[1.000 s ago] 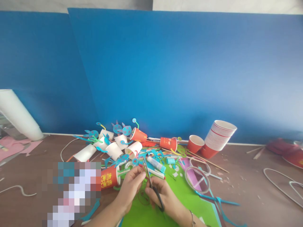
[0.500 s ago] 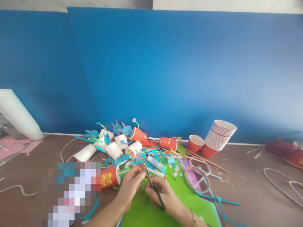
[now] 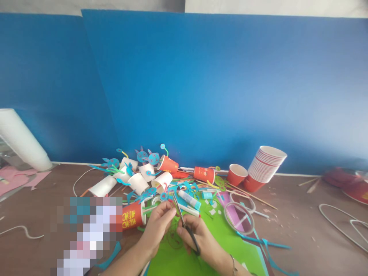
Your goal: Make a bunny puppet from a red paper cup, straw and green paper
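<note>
My right hand (image 3: 199, 235) is closed round the black handles of a pair of scissors (image 3: 193, 240). Their metal blades point up and to the left, beside the fingertips of my left hand (image 3: 159, 222). That left hand is pinched, and what lies between thumb and finger is too small to make out. Below both hands is a bright green paper sheet (image 3: 218, 253), with a drawn round shape partly covered by my fingers. A glue stick (image 3: 189, 200) and its blue cap (image 3: 206, 195) lie just beyond. Left of my left hand, a red paper cup (image 3: 133, 215) rests on its side.
White cups (image 3: 138, 183) with blue paper animal cut-outs lie heaped at the back. A stack of cups (image 3: 267, 165) leans at the right, near an upright red cup (image 3: 237, 174). Tape rolls (image 3: 240, 217) and blue strips lie right of the sheet. A blue panel (image 3: 201, 84) stands behind.
Almost nothing differs. Both hands and the scissors hold nearly the same position, and the whole view has shifted very slightly.
</note>
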`<action>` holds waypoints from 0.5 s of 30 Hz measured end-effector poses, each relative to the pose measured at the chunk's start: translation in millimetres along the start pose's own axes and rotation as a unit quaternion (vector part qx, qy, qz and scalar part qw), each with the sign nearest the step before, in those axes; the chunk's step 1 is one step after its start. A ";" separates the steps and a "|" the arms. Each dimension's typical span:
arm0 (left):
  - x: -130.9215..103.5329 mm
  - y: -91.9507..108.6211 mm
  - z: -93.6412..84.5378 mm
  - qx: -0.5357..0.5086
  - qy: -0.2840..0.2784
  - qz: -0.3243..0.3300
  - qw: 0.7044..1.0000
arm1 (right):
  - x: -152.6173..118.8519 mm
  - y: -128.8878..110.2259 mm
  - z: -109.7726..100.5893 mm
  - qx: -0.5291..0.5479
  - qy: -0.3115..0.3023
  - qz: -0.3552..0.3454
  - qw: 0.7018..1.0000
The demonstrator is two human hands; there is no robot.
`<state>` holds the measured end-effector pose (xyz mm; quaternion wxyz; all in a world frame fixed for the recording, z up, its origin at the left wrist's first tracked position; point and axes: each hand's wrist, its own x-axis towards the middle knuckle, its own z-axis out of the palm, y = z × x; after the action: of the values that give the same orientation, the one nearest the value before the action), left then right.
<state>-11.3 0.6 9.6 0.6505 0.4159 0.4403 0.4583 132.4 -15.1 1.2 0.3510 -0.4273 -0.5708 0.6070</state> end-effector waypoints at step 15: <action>6.3 1.0 -3.7 -0.024 -0.021 -0.003 0.999 | -0.6 -5.8 -4.2 -0.010 -0.007 0.022 1.000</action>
<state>-13.9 7.4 8.4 0.6707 0.4083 0.4163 0.4584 136.1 -13.4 7.1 0.3290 -0.4386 -0.5700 0.6120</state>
